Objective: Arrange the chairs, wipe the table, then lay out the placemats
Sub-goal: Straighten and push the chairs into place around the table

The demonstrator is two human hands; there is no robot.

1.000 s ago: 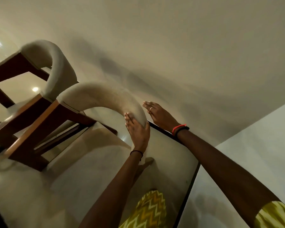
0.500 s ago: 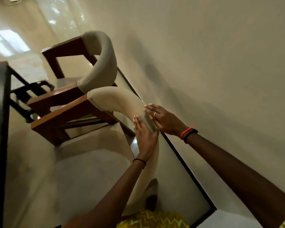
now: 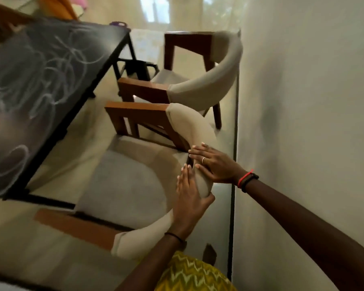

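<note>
Chair (image 3: 130, 181) between surface (image 3: 40, 80) and wall (image 3: 303, 101), just beside a second chair (image 3: 204, 89). The left hand (image 3: 190, 203) clasps its padded back (image 3: 189, 122), grip closed; the right hand (image 3: 215, 164) lies flat, grip open. Pushed unevenly, its wooden arm (image 3: 135, 107) may strike the neighbour.

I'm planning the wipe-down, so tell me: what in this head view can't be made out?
All in the head view:
- the table: left part cut off by the frame edge; white smears motion-blurred, material unclear.
- orange and pink shapes beyond it: too blurred to identify.
- the near chair: nearer front leg hidden under its armrest.
- the right hand: palm contact with the chair hidden by the hand itself.
</note>
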